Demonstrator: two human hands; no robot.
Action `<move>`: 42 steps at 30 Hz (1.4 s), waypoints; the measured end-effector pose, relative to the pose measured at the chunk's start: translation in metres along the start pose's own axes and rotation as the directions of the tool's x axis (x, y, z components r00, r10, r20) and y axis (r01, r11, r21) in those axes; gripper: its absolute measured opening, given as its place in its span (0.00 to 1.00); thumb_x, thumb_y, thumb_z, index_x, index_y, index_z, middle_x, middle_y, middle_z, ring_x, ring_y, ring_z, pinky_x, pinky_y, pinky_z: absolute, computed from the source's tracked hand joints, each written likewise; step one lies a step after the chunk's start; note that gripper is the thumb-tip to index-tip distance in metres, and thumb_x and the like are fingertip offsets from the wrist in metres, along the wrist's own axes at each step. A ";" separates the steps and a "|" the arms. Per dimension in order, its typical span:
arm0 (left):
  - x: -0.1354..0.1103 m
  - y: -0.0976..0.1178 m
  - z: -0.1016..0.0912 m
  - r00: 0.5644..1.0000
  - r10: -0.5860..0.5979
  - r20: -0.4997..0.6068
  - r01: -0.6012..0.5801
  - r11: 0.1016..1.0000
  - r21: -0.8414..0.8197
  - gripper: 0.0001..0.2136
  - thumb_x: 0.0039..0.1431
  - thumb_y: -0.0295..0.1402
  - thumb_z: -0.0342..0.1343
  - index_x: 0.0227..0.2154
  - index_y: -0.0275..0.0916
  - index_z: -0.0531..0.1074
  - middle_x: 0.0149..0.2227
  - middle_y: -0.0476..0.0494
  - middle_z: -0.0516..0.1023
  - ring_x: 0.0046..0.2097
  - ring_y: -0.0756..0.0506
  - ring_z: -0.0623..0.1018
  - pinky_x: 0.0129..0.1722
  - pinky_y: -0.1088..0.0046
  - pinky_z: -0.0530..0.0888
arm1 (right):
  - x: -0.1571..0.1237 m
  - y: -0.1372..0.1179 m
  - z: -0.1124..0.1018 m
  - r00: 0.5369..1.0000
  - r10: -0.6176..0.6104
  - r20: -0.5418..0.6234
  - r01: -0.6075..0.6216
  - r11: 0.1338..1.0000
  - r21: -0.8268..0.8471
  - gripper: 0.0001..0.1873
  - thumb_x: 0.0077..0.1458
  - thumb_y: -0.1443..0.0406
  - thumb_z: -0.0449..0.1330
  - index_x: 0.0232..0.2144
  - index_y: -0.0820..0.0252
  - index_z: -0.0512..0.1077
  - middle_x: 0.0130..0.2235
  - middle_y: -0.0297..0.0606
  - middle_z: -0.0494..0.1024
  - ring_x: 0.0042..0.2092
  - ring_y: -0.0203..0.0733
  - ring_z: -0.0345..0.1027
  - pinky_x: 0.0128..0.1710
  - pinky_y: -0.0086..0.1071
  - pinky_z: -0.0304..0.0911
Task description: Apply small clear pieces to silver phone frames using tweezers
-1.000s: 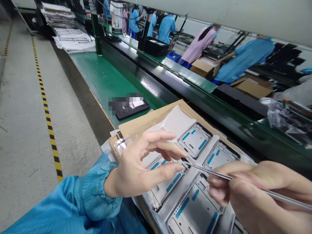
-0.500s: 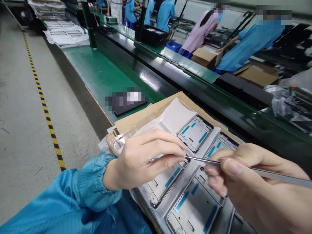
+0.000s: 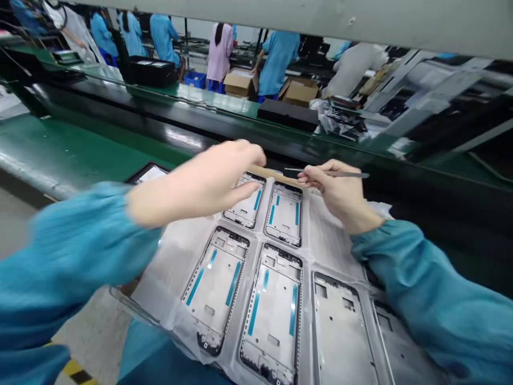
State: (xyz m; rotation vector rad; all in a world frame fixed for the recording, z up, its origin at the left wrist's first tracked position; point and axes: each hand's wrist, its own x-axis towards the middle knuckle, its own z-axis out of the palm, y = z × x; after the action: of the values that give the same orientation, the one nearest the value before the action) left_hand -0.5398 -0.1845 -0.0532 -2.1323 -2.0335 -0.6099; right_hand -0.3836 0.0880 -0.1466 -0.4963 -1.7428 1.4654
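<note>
A clear tray [image 3: 176, 251] in front of me carries several grey phone frames [image 3: 215, 286], most with blue strips. My right hand [image 3: 340, 195] is closed on thin metal tweezers [image 3: 326, 172], held level over the tray's far edge, tips pointing left. My left hand [image 3: 208, 179], blurred by motion, reaches over the far frames [image 3: 245, 206] with fingers drawn together near the tweezer tips. Whether anything sits between those fingers does not show. Both arms wear blue sleeves.
The tray lies on a green bench [image 3: 60, 155] beside a black conveyor belt [image 3: 168, 128]. A dark device [image 3: 148, 174] lies left of the tray. Across the belt are cardboard boxes [image 3: 239, 83], black trays [image 3: 150, 72], plastic wrapping [image 3: 340, 115] and several people in blue and pink coats.
My view has swung right and up, so more frames show. Both hands have moved from the near frame to the tray's far edge, the tweezers still in my right hand.
</note>
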 end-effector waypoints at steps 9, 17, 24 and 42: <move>0.084 -0.010 0.149 0.965 -0.094 0.244 0.094 0.996 0.010 0.27 0.71 0.41 0.53 0.65 0.26 0.64 0.71 0.26 0.65 0.72 0.35 0.64 0.71 0.59 0.62 | -0.001 0.027 -0.024 0.994 0.050 0.102 -0.038 0.993 -0.115 0.28 0.37 0.45 0.81 0.23 0.59 0.75 0.26 0.43 0.81 0.26 0.42 0.77 0.25 0.28 0.76; 0.084 -0.023 0.160 0.986 -0.097 0.134 0.109 0.991 -0.083 0.24 0.67 0.41 0.53 0.60 0.32 0.70 0.66 0.31 0.71 0.66 0.34 0.69 0.67 0.52 0.63 | -0.005 0.031 -0.024 0.991 0.082 0.105 -0.061 0.981 -0.185 0.29 0.39 0.43 0.80 0.24 0.59 0.76 0.28 0.43 0.82 0.27 0.43 0.78 0.27 0.31 0.77; 0.085 -0.021 0.160 0.982 -0.102 0.158 0.108 0.994 -0.031 0.23 0.67 0.41 0.52 0.58 0.32 0.71 0.62 0.31 0.73 0.63 0.33 0.70 0.63 0.50 0.64 | -0.007 0.027 -0.023 0.993 0.067 0.098 -0.043 0.972 -0.229 0.29 0.40 0.42 0.79 0.23 0.58 0.76 0.29 0.43 0.82 0.28 0.43 0.78 0.27 0.32 0.77; 0.085 -0.016 0.155 0.971 -0.083 0.222 0.081 0.997 0.015 0.23 0.67 0.37 0.49 0.61 0.36 0.73 0.67 0.31 0.67 0.66 0.31 0.66 0.63 0.47 0.65 | -0.011 0.027 -0.023 0.995 0.067 0.068 -0.045 0.959 -0.279 0.26 0.41 0.45 0.80 0.25 0.57 0.77 0.28 0.42 0.82 0.29 0.45 0.79 0.28 0.33 0.78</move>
State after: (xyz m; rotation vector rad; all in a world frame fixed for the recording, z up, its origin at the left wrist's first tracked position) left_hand -0.5248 -0.0474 -0.1647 -2.2113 -2.2430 -0.3877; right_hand -0.3638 0.1018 -0.1751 -0.6467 -2.0237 1.2986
